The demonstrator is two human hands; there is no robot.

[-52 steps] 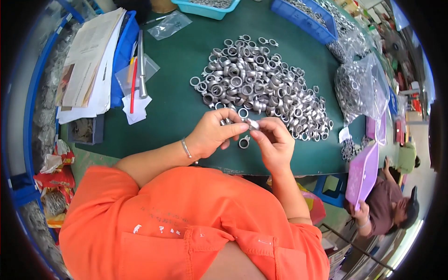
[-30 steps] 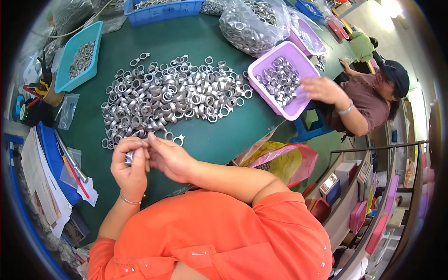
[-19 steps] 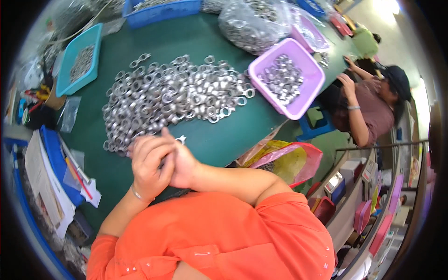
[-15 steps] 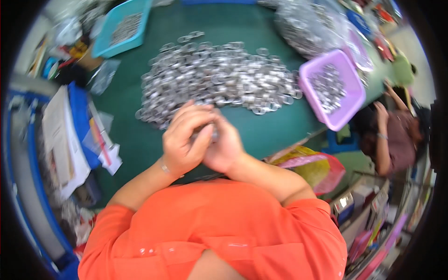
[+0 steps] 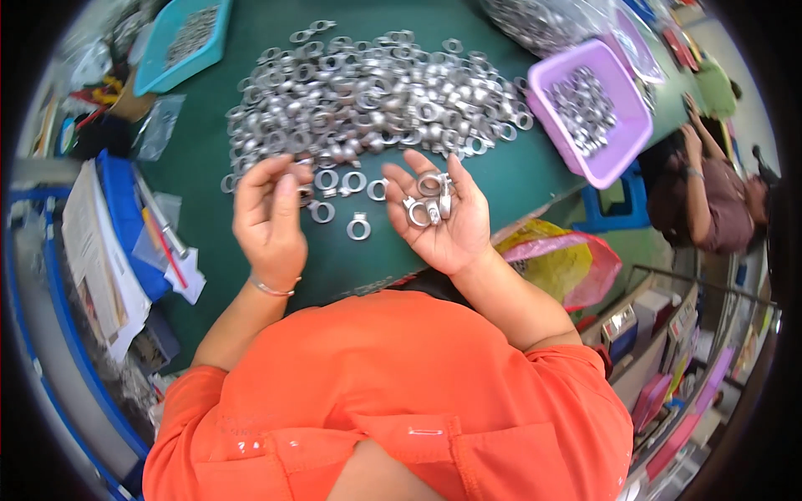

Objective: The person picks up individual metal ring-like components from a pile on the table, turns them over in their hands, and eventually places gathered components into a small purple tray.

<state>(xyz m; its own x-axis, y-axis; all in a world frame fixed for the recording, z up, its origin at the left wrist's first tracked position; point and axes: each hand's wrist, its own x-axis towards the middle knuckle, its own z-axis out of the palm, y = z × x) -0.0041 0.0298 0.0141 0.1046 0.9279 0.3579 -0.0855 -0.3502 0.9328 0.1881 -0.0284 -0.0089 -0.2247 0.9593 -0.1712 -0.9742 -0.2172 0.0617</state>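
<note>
My right hand (image 5: 458, 238) lies palm up with its fingers loosely curled, cradling several small metal hose clamps (image 5: 444, 199). Opposite it, my left hand (image 5: 269, 225) has its fingers bent toward the thumb. A hose clamp shows at those fingertips, partly hidden by them. Between the two hands, several loose hose clamps (image 5: 358, 218) are scattered on the green tabletop (image 5: 351, 267). Just beyond spreads a wide pile of similar silver clamps (image 5: 376, 104).
A purple basket (image 5: 597, 171) holding clamps stands right of the pile, near a clear plastic bag (image 5: 543, 25). A turquoise tray (image 5: 171, 79) sits far left. Papers and a blue folder (image 5: 138, 225) lie left. Another person (image 5: 710, 196) is at the right, beyond a yellow-and-pink bag (image 5: 576, 267).
My hands were cupped together and have parted to left and right. The right palm has turned up, showing clamps. Loose clamps now lie between my hands, and the view has shifted slightly.
</note>
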